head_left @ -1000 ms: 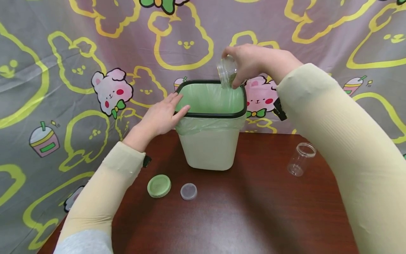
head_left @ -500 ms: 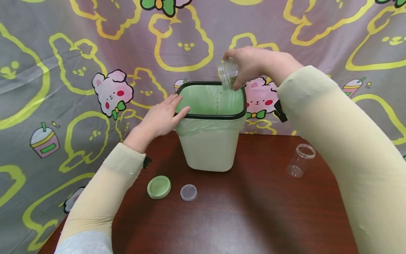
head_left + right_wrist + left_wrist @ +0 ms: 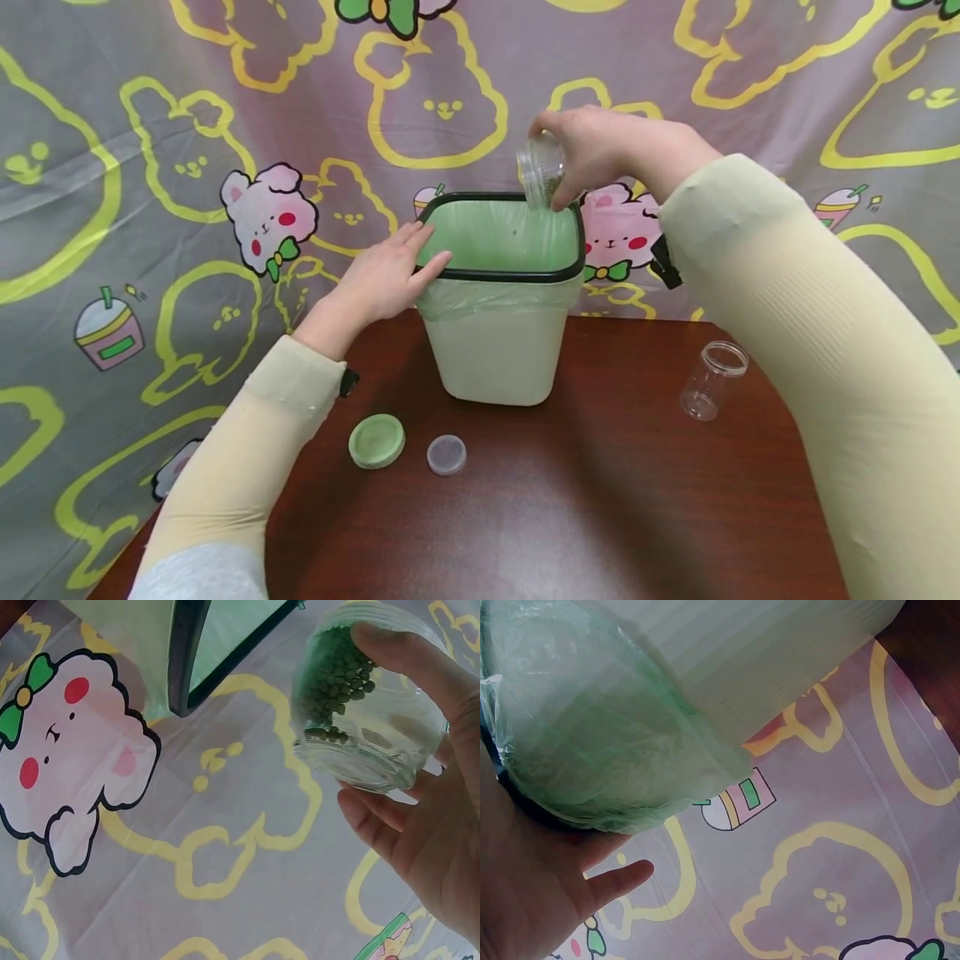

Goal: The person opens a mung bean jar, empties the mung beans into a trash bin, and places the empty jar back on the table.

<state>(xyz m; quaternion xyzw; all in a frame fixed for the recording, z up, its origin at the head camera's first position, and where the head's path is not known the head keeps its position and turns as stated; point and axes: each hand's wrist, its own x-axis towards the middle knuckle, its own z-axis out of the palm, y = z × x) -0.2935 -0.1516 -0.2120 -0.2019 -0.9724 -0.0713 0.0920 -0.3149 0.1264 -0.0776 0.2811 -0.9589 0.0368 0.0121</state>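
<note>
My right hand (image 3: 600, 154) grips a clear ribbed jar (image 3: 540, 173), tipped on its side with its mouth over the right back part of the bin. Small dark green bean-like grains (image 3: 339, 675) lie inside the jar in the right wrist view, and a few dark specks show in the air over the liner. The pale waste bin (image 3: 498, 350) stands upright, with a black rim (image 3: 510, 275) and a green bag liner (image 3: 480, 233). On the bin's left rim rests my left hand (image 3: 382, 275), fingers extended; in the left wrist view the bag hides some fingertips.
A second clear jar (image 3: 712, 381) stands without a lid at the right of the brown table (image 3: 525, 517). Two lids, one green (image 3: 377, 441) and one small translucent (image 3: 446, 455), lie in front of the bin. A patterned curtain (image 3: 442, 75) hangs close behind.
Grains appeared falling from the tilted jar half a second ago; fewer specks show below its mouth now. Both hands have hardly moved.
</note>
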